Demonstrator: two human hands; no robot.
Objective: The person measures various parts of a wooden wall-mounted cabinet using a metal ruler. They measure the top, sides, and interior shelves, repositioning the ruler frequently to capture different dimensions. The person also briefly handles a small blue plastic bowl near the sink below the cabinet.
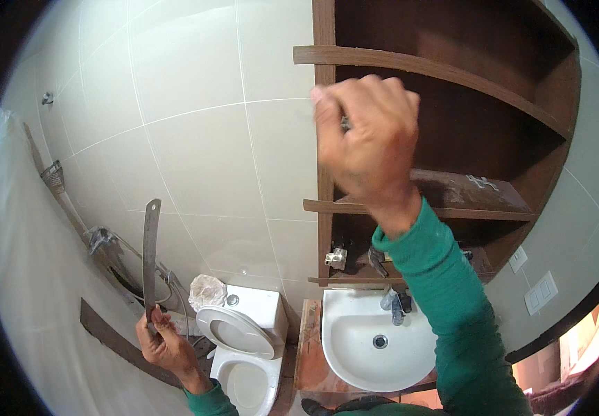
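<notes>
My left hand [166,344] is closed round the lower end of a long, flat grey metal strip [150,249] that stands upright. A small hole pierces its rounded top end. In front of the brown wooden shelf unit [325,142] my right hand [369,128] is raised in a fist. Something small and dark shows between thumb and fingers, too little to name. A wood-grain edge strip [410,58] runs along the upper shelf just above that hand, its left end sticking out past the unit's side. A lower edge strip [317,206] also juts out to the left.
Below the shelves is a white washbasin [341,371] with a tap [395,305]. A white toilet [251,312] with its lid raised stands left of it. Translucent sheeting [22,277] hangs at far left. Small tools [378,262] lie on the bottom shelf.
</notes>
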